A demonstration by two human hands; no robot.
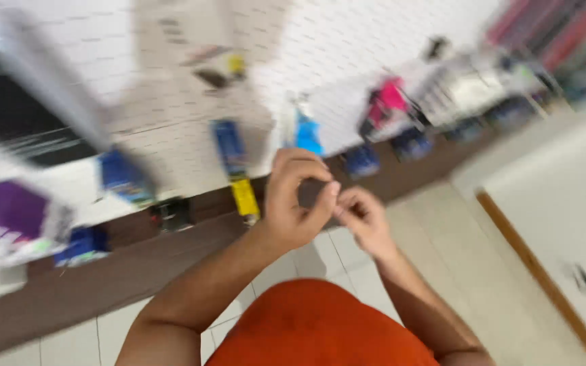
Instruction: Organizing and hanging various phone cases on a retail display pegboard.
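I see white peg wall [347, 41] with small holes, picture very blurry. Blue packs [230, 146] and pink pack [389, 98] hang on wall. Long brown shelf [69, 291] runs under wall. Floor [435, 224] has pale tiles. White counter [564, 203] with brown edge stands at right. Light bright, even.

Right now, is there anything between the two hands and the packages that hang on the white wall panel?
Nothing visible. The left hand and right hand meet fingertip to fingertip before the panel; only open air separates them from the blurred blue package.
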